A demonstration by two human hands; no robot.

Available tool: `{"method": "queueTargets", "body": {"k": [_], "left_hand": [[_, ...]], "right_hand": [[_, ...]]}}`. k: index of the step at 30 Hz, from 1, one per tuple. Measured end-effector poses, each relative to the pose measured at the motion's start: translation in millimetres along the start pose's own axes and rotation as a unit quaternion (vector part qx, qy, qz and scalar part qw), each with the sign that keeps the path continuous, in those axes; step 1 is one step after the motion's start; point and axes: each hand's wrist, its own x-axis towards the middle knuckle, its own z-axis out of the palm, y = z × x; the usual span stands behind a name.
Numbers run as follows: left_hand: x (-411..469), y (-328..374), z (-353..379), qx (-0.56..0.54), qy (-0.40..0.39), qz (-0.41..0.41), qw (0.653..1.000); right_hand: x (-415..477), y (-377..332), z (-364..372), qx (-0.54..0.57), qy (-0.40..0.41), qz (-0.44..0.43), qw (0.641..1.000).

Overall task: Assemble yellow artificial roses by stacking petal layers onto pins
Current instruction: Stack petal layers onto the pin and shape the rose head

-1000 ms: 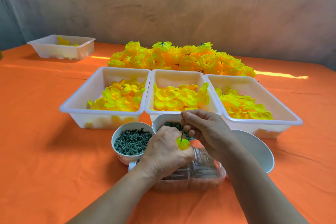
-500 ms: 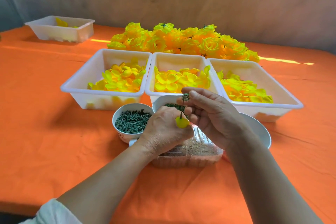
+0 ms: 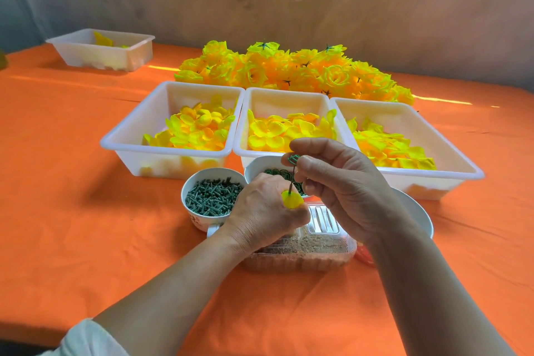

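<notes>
My left hand (image 3: 264, 212) grips a small yellow rose bud (image 3: 291, 200) with a thin pin (image 3: 291, 179) standing up out of it. My right hand (image 3: 338, 182) pinches a small green ring piece (image 3: 293, 159) at the top of that pin. Both hands hover over a clear plastic box (image 3: 300, 251) near the table's front. Behind them stand three white trays of yellow petals: left (image 3: 130, 139), middle (image 3: 286, 95) and right (image 3: 456, 159). A heap of finished yellow roses (image 3: 291, 69) lies behind the trays.
A white cup of dark green pegs (image 3: 212, 196) stands left of my hands, and a bowl of green rings (image 3: 260, 166) sits behind them. A white dish (image 3: 416, 211) is partly hidden by my right wrist. Another white tray (image 3: 101, 49) sits far left on the orange cloth (image 3: 86, 225).
My right hand has lifted from the bud to the top of the pin, now holding a green ring piece there. The left hand keeps its grip on the bud. The camera view has shifted.
</notes>
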Motion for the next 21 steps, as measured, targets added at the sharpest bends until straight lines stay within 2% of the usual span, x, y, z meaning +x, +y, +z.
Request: {"method": "queueTargets", "body": {"k": [11, 21], "left_hand": [[-0.2, -0.4, 0.7, 0.013, 0.005, -0.014, 1.000], [1.1, -3.2, 3.1, 0.012, 0.010, -0.018, 1.000]], "right_hand": [[-2.5, -5.7, 2.7, -0.086, 0.005, -0.006, 0.996], [-2.1, -10.0, 2.3, -0.119, -0.003, -0.016, 0.993]]}}
